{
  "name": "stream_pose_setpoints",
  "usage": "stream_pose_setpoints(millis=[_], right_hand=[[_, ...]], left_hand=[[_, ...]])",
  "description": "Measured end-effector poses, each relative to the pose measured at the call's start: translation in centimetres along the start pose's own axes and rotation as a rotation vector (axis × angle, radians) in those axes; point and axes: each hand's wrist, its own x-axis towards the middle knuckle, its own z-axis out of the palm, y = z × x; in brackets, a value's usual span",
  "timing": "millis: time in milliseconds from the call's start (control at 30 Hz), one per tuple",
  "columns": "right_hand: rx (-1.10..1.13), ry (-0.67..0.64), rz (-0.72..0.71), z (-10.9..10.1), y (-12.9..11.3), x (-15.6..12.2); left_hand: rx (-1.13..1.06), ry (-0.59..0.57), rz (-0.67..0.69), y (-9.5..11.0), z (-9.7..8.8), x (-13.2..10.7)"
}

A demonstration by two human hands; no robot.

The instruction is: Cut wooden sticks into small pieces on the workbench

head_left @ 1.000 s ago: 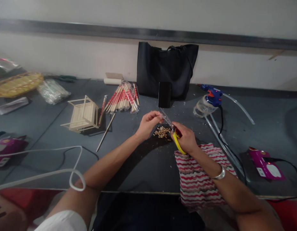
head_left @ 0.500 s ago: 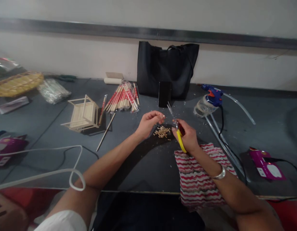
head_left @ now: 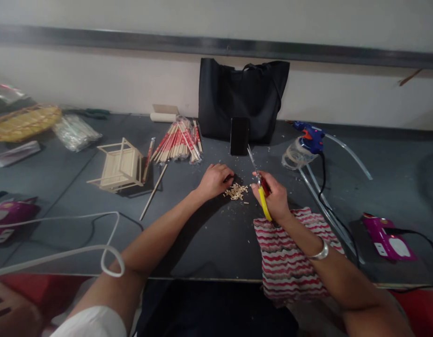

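My right hand (head_left: 276,196) is closed around scissors (head_left: 263,199) with a yellow handle and a dark red part. Their long metal blades point away from me, toward the phone. At the left edge of a small pile of short cut wooden stick pieces (head_left: 236,191) rests my left hand (head_left: 215,180). Its fingers are curled downward, and the fingertips are mostly hidden, so what they pinch cannot be made out. Farther left lies a thin wooden stick (head_left: 153,192) beside a small chair-like frame of sticks (head_left: 121,167).
Wrapped chopsticks (head_left: 179,140) lie at the back, left of a black bag (head_left: 240,98) with a phone (head_left: 239,136) before it. A blue glue gun (head_left: 309,136) rests on a jar (head_left: 294,154). Striped cloth (head_left: 289,262) overhangs the front edge. A corded purple box (head_left: 388,238) sits right.
My left hand has turned palm-down and lowered to the left edge of the pile, its fingertips curling out of sight. The right hand with the scissors has barely moved.
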Motion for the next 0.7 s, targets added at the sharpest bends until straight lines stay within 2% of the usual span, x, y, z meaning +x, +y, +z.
stream_pose_setpoints(millis=[133, 200, 400, 700], right_hand=[[-0.013, -0.002, -0.018, 0.1, 0.3, -0.1], [-0.022, 0.001, -0.027, 0.2, 0.4, -0.1], [-0.045, 0.006, -0.058, 0.4, 0.6, -0.2], [-0.056, -0.009, -0.039, 0.3, 0.6, -0.3]], left_hand=[[0.009, -0.047, 0.123, 0.9, 0.0, -0.2], [0.015, -0.088, 0.141, 1.2, 0.0, -0.2], [-0.002, -0.156, 0.095, 1.4, 0.2, 0.0], [-0.063, -0.126, 0.042, 1.6, 0.1, -0.2]])
